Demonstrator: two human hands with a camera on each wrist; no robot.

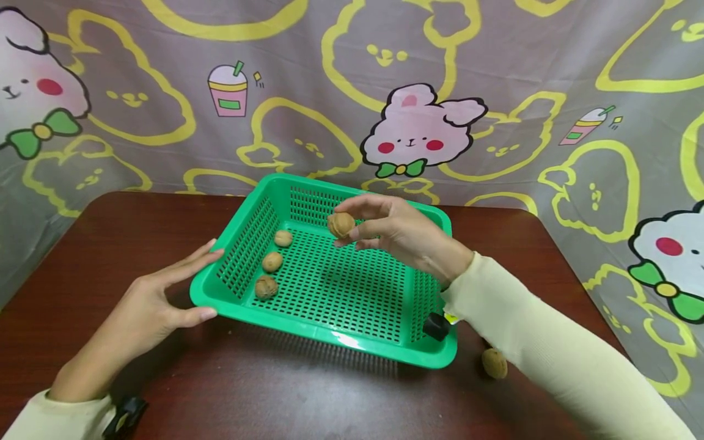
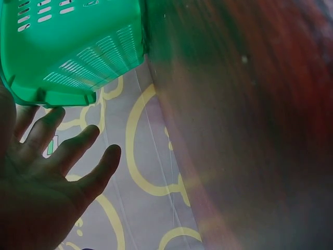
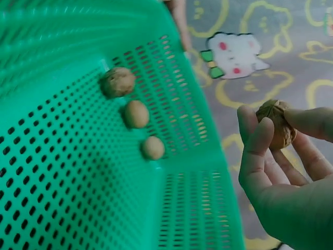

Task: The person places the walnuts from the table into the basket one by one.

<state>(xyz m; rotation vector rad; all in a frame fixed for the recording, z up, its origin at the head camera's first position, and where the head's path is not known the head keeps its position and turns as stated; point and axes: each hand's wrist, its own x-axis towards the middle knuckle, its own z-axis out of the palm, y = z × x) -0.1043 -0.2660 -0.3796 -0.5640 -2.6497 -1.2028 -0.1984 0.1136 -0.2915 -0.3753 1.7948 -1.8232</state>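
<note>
My right hand [image 1: 407, 235] pinches a walnut [image 1: 341, 225] between thumb and fingertips, up above the inside of a green plastic basket [image 1: 324, 333]. The walnut's wrinkled shell shows clearly in the right wrist view [image 3: 281, 125]. My left hand [image 1: 151, 305] rests at the basket's front left corner, fingers stretched out, with thumb and forefinger touching the rim. Along the basket's left wall lie a wrinkled walnut [image 1: 266, 287] and two smoother, round nuts, one in the middle [image 1: 272, 262] and a smaller one at the back [image 1: 283, 238].
Another walnut [image 1: 494, 363] lies on the dark brown table [image 1: 231, 391], right of the basket and beside my right sleeve. A patterned cloth [image 1: 308, 55] hangs behind the table and along its sides. A small black device [image 1: 436, 326] sits at my right wrist, overlapping the basket's rim.
</note>
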